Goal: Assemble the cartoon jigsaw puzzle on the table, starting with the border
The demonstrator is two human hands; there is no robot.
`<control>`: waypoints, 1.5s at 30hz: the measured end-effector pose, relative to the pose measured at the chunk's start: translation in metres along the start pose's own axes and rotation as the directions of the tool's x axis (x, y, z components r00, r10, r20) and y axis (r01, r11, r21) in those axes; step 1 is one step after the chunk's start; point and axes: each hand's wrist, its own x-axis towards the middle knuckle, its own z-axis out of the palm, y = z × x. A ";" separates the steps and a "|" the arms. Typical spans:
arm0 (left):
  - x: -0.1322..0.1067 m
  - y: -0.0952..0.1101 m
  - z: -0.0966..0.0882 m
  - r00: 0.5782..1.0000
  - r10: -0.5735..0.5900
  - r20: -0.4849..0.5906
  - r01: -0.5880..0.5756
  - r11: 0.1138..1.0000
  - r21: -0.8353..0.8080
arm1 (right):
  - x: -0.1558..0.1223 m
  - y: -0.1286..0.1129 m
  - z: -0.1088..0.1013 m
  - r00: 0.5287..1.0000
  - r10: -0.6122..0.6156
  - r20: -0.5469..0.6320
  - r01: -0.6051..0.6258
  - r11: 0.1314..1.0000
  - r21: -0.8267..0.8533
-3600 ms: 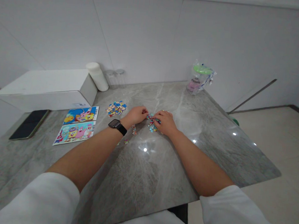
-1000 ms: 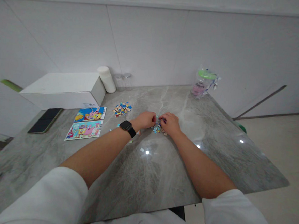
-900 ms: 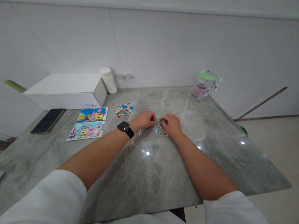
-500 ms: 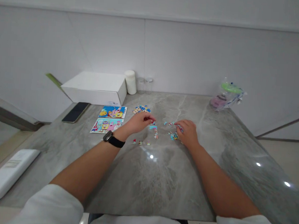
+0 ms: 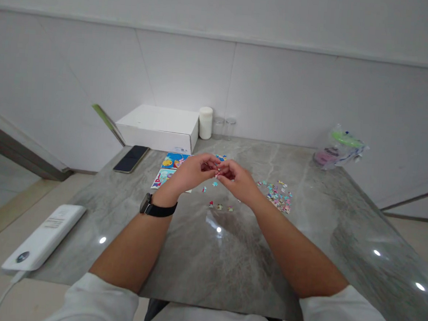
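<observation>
My left hand (image 5: pixel 193 171) and my right hand (image 5: pixel 234 178) are raised a little above the grey marble table (image 5: pixel 229 249), fingertips meeting in a pinch on small jigsaw pieces (image 5: pixel 217 169). A black watch (image 5: pixel 148 207) sits on my left wrist. A loose heap of puzzle pieces (image 5: pixel 279 195) lies to the right of my right hand. A few single pieces (image 5: pixel 220 207) lie on the table below my hands. Two cartoon picture cards (image 5: pixel 170 166) lie behind my left hand, partly hidden by it.
A white box (image 5: pixel 161 127), a white cylinder (image 5: pixel 205 122) and two small clear jars (image 5: pixel 224 127) stand by the back wall. A dark phone (image 5: pixel 130 158) lies left of the cards. A white power bank (image 5: pixel 43 237) rests at the left edge. A bagged green-lidded container (image 5: pixel 337 145) sits back right.
Both hands have lifted off the table and come together with pieces pinched between them. The camera has swung left, so the heap of pieces now lies to the right of my hands.
</observation>
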 end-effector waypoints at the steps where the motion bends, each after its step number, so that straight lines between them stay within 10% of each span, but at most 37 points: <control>1: -0.002 0.001 -0.005 1.000 -0.009 -0.020 0.008 1.000 -0.024 | 0.007 0.000 0.006 1.000 0.014 -0.003 -0.014 0.999 0.034; 7: -0.008 0.004 -0.033 0.980 -0.113 -0.166 0.095 0.989 -0.111 | 0.028 0.002 0.022 0.995 0.091 -0.037 -0.077 0.958 0.275; 14: -0.009 0.005 -0.025 0.985 -0.162 -0.054 0.166 0.982 0.089 | 0.017 0.001 0.016 0.971 0.235 -0.045 -0.204 0.912 0.356; 45: -0.013 -0.002 -0.029 0.898 -0.323 0.300 0.239 0.928 0.285 | 0.008 0.011 0.012 0.955 0.202 0.218 -0.190 0.979 -0.074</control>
